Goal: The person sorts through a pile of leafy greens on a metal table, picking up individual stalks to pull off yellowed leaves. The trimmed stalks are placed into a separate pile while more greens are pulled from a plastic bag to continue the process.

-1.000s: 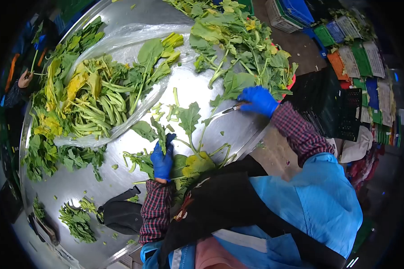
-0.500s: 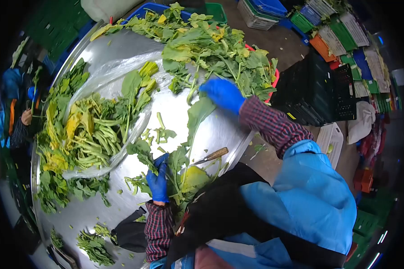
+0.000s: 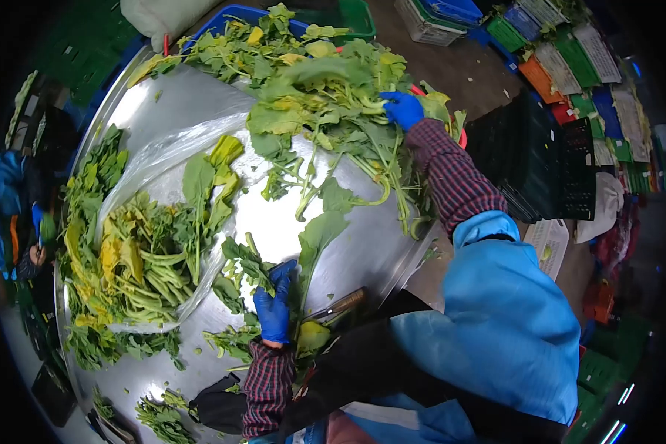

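My right hand point(image 3: 403, 111), in a blue glove, is closed on the stalks of leafy greens point(image 3: 359, 103) at the large pile on the far right of the metal table. My left hand point(image 3: 273, 309), also gloved in blue, is closed around a small leafy sprig point(image 3: 248, 263) low over the table. Beside it lie a big loose leaf point(image 3: 320, 240) and a knife point(image 3: 339, 305) with a wooden handle, partly covered by leaves. Left of my left hand, a clear plastic bag point(image 3: 192, 148) lies spread around green stems point(image 3: 159, 280) and yellowing leaves.
The metal table point(image 3: 192, 92) has a raised rim. A blue crate point(image 3: 237, 13) stands at its far edge. Black crates point(image 3: 522, 155) are stacked to the right. At the far left a co-worker's hand point(image 3: 37, 254) shows. A cut bunch point(image 3: 163, 420) lies near the front.
My right hand has moved away and to the right, onto the pile, and taken hold of stalks there. My left hand has shifted slightly right, keeping its sprig. The view has shifted a little.
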A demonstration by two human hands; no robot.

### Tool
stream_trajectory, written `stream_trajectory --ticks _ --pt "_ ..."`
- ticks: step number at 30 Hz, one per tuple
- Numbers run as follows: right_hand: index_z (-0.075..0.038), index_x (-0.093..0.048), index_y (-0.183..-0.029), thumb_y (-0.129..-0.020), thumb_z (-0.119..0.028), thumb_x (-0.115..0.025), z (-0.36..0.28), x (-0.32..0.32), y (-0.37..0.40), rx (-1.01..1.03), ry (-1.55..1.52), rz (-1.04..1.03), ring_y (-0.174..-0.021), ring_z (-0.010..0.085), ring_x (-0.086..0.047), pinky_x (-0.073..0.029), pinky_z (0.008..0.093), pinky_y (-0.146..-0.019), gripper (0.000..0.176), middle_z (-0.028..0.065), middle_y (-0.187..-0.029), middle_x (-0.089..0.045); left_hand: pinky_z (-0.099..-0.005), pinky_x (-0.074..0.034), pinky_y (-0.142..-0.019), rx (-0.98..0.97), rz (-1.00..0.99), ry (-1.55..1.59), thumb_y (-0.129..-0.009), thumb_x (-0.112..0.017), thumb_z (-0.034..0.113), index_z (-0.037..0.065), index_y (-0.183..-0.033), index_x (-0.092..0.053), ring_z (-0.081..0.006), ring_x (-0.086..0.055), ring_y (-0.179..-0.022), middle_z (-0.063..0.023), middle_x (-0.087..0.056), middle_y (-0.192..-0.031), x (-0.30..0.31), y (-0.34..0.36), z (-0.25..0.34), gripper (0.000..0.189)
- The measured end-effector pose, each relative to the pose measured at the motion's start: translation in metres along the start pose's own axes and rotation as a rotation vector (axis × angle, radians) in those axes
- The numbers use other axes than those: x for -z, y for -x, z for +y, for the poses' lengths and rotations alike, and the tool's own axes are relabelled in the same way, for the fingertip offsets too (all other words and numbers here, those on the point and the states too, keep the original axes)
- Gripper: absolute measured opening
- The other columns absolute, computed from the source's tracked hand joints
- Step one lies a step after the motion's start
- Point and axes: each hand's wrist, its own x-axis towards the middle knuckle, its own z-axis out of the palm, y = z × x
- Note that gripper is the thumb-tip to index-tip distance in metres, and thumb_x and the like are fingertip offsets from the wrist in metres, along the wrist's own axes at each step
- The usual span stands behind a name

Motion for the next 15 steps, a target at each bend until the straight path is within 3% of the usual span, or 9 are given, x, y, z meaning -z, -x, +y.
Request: stream_trajectory --ticks 1,2,4,6,9,12,14,15 --pt "-0.004 -0.059 -0.108 -0.084 -0.021 -0.051 -0.003 0.017 0.0 -0.15 -0.344 0.042 -0.064 0.0145 -0.06 -0.048 0.0255 -0.055 0.03 0.0098 -0.081 -0.064 -0.0257 -0.042 -0.08 0.051 -0.009 -0.01 -0.086 -0.051 0.002 -0.001 -0.102 -0.061 -0.0124 -0.055 -0.088 -0.0049 -0.062 -0.096 -0.002 -0.006 -0.002 0.019" --pt "-0.004 -0.059 -0.108 -0.084 -0.021 -0.051 -0.005 0.036 0.005 -0.155 -0.335 0.049 -0.064 0.0145 -0.06 -0.048 0.0255 -0.055 0.03 0.0098 -0.081 -0.064 -0.0257 -0.042 -0.08 0.057 -0.019 -0.003 -0.086 -0.051 0.002 -0.001 -0.102 -0.061 -0.0124 -0.055 -0.088 -0.0049 -0.062 -0.096 -0.005 -0.012 -0.002 0.019" --pt "-0.002 -0.059 -0.108 -0.085 -0.018 -0.052 -0.006 0.071 0.027 -0.209 -0.729 0.058 -0.062 0.0144 -0.059 -0.047 0.0236 -0.055 0.029 0.0106 -0.082 -0.064 -0.0242 -0.042 -0.07 -0.005 -0.016 -0.129 -0.085 -0.053 0.014 -0.003 -0.101 -0.06 -0.013 -0.056 -0.082 -0.0062 -0.062 -0.092 -0.012 -0.02 0.003 0.025" --pt "-0.002 -0.056 -0.112 -0.084 -0.017 -0.053 0.01 0.076 0.051 -0.262 -0.657 0.057 -0.067 0.0137 -0.059 -0.047 0.0227 -0.059 0.032 0.0098 -0.086 -0.063 -0.0242 -0.042 -0.069 0.018 -0.021 -0.111 -0.085 -0.054 0.016 -0.003 -0.101 -0.061 -0.0123 -0.056 -0.08 -0.0059 -0.063 -0.091 -0.021 -0.024 0.009 0.026" --pt "-0.002 -0.052 -0.115 -0.084 -0.017 -0.054 0.028 0.052 0.105 -0.256 -0.779 -0.088 -0.073 0.0136 -0.059 -0.048 0.0236 -0.065 0.035 0.0097 -0.092 -0.063 -0.0274 -0.043 -0.083 0.123 -0.054 -0.215 -0.085 -0.05 0.002 -0.002 -0.102 -0.061 -0.0155 -0.056 -0.093 -0.0088 -0.062 -0.099 -0.022 -0.028 0.005 0.021" --pt "-0.002 -0.049 -0.118 -0.083 -0.015 -0.058 0.039 0.033 0.136 -0.259 -0.867 -0.151 -0.078 0.0134 -0.058 -0.048 0.0248 -0.069 0.038 0.0091 -0.097 -0.062 -0.0277 -0.043 -0.084 0.007 -0.096 -0.144 -0.084 -0.05 0.001 -0.003 -0.102 -0.061 -0.0163 -0.056 -0.092 -0.0089 -0.062 -0.099 -0.028 -0.027 -0.003 0.021" --pt "-0.003 -0.048 -0.118 -0.082 -0.013 -0.06 0.046 0.033 0.144 -0.224 -1.062 -0.107 -0.079 0.0144 -0.058 -0.048 0.026 -0.07 0.04 0.0086 -0.097 -0.062 -0.0269 -0.043 -0.083 -0.027 -0.102 -0.157 -0.084 -0.05 0.001 -0.003 -0.103 -0.061 -0.0157 -0.056 -0.091 -0.0088 -0.062 -0.099 -0.033 -0.024 0.001 0.022" --pt "-0.002 -0.054 -0.111 -0.081 -0.011 -0.059 0.048 0.038 0.144 -0.225 -1.08 -0.035 -0.078 0.0139 -0.058 -0.047 0.025 -0.07 0.032 0.0078 -0.097 -0.062 -0.0261 -0.042 -0.078 -0.026 -0.073 -0.122 -0.083 -0.052 0.002 -0.002 -0.1 -0.061 -0.0144 -0.055 -0.086 -0.0068 -0.062 -0.094 -0.036 -0.021 0.003 0.02"
